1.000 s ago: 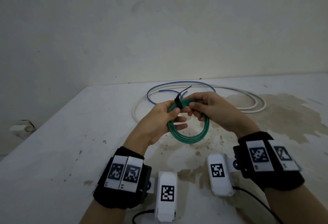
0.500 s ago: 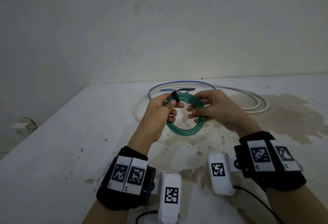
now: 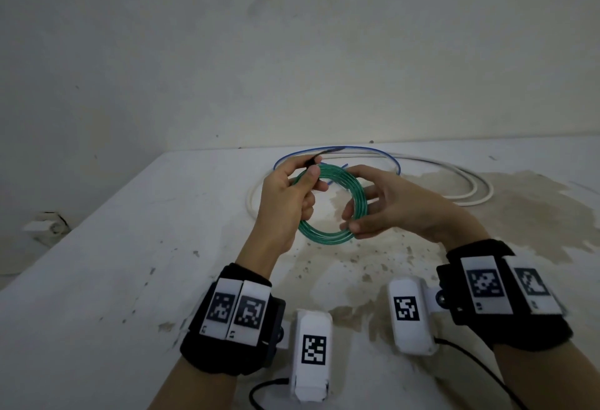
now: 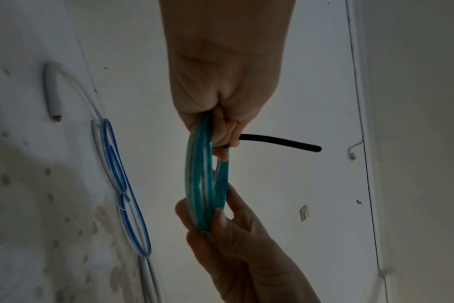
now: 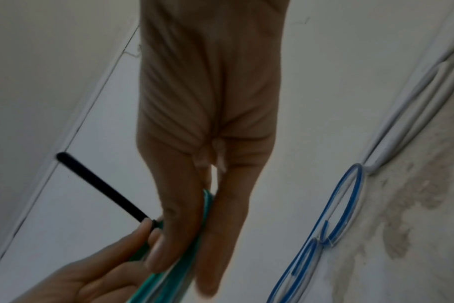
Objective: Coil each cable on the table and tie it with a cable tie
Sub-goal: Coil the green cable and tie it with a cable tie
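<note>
A pale bare wall fills the upper frame; below it our stained white table carries white cable and blue cable at centre. Above them our left hand pinches the green coil at its black cable tie; our right hand seems to clasp the coil's right side.

Coil held above the table between both hands — loose cables lie behind it.
</note>
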